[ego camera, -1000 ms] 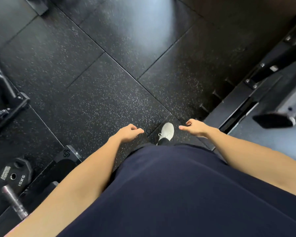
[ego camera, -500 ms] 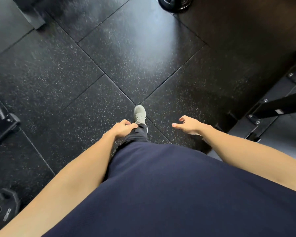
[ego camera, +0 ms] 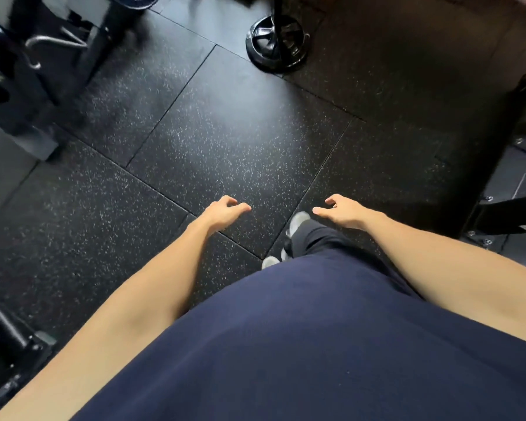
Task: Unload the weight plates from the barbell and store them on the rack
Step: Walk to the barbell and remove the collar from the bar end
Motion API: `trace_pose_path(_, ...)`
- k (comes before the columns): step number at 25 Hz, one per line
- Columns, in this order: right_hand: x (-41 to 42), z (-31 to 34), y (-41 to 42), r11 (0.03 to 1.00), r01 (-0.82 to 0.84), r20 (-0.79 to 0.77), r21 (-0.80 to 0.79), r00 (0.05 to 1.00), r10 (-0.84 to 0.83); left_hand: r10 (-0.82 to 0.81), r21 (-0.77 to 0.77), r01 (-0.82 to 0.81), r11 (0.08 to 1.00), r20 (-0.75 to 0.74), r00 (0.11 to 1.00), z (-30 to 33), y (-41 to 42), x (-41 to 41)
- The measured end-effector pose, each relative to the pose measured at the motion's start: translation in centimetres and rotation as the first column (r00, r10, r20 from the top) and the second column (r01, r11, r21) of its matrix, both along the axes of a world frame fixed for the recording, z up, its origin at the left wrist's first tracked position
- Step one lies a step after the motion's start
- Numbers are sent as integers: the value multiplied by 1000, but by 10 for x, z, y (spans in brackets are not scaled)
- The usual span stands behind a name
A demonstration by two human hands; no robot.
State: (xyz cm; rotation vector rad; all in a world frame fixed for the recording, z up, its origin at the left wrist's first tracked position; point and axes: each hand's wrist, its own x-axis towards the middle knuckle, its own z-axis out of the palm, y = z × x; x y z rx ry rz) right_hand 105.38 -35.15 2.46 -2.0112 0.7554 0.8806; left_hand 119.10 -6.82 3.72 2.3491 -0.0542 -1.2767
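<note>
Head cam: left hand (ego camera: 223,211) & right hand (ego camera: 343,211) hang over the black floor (ego camera: 240,141), fingers loose, holding nothing. A round weight plate (ego camera: 275,42) lies far off, by a stand. No bins seen.

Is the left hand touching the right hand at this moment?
Apart. The head view shows the left hand and the right hand both empty, with a clear strip of speckled black floor between their fingertips.
</note>
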Motion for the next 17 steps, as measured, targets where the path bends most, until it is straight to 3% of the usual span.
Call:
trace_pose_path(6,130,-14,-63,995,93,10,37,996,-93,-163,-2,163,987,38,986,-6,-90,155)
trace_pose_path(11,224,-6,-132,969,239,24,63,970,-241,-329,94,323,942,52,943,3,-187,269)
trace_pose_path(17,264,-1,-198,855,512,20,78,857,-515,-614,188,591,785,108,782,15,-312,358)
